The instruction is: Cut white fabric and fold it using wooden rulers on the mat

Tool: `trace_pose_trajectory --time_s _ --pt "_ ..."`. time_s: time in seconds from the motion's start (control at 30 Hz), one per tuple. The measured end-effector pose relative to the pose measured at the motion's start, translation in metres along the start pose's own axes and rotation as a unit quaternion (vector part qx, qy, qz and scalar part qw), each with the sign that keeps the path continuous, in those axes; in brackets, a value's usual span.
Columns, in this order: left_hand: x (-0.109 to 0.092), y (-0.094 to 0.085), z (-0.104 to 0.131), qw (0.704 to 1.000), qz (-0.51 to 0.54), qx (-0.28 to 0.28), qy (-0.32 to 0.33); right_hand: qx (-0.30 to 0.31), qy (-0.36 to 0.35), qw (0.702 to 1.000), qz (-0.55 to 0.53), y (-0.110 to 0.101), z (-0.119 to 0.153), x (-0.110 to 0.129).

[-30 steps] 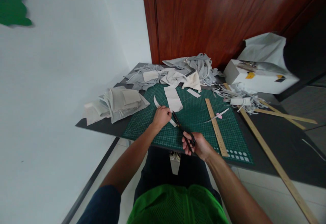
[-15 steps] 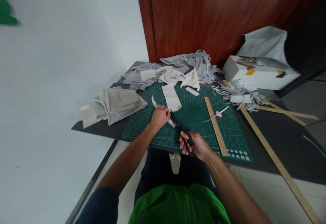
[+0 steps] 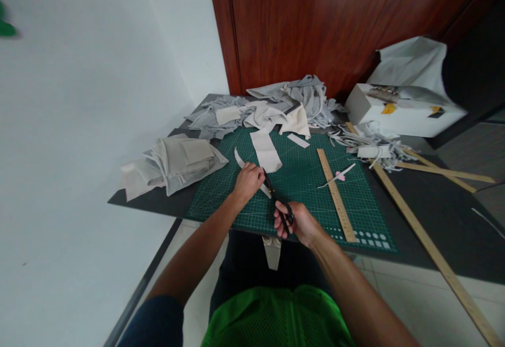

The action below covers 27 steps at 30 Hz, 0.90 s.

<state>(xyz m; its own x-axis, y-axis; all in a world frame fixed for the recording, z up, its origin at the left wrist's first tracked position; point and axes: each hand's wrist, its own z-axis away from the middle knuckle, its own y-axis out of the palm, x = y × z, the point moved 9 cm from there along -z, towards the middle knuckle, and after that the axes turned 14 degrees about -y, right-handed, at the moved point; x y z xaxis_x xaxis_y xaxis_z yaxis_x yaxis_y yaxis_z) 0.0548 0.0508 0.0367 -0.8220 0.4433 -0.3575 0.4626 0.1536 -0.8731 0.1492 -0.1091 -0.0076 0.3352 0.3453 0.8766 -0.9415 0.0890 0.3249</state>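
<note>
My left hand [image 3: 248, 181] is closed on a narrow white fabric strip [image 3: 238, 157], whose ends stick out on both sides of the fist. In my right hand [image 3: 300, 222] is a pair of black scissors [image 3: 269, 185], fingers wrapped through the handles. The blades point up and away from me, their tips beside my left fingers and close to the strip. Just beyond lies a pale rectangular fabric piece [image 3: 265, 148] on the green cutting mat [image 3: 300, 171]. Whether the blades touch the strip I cannot tell.
A wooden ruler [image 3: 335, 194] and a thin offcut [image 3: 347, 171] lie on the mat's right side. Folded cloth [image 3: 177, 163] sits at left, heaped grey fabric [image 3: 307, 94] behind. Right of the mat are tangled strips [image 3: 374, 139], long wooden rulers [image 3: 426, 234] and a white box [image 3: 414, 113].
My right hand and the scissors have shifted slightly left, toward my left hand, and the handles look closer together. My left hand stays on the strip. The whole view has moved a little.
</note>
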Motion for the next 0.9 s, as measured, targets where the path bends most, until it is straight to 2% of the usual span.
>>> trace_pose_trajectory --time_s 0.27,0.9 --pt "0.001 0.0 0.0 1.0 0.015 -0.001 -0.003 -0.025 -0.008 1.0 0.014 -0.002 -0.001 0.0" --pt "0.011 0.0 -0.007 0.995 0.097 0.018 -0.025 -0.015 -0.037 0.999 0.031 0.0 -0.013 -0.006"
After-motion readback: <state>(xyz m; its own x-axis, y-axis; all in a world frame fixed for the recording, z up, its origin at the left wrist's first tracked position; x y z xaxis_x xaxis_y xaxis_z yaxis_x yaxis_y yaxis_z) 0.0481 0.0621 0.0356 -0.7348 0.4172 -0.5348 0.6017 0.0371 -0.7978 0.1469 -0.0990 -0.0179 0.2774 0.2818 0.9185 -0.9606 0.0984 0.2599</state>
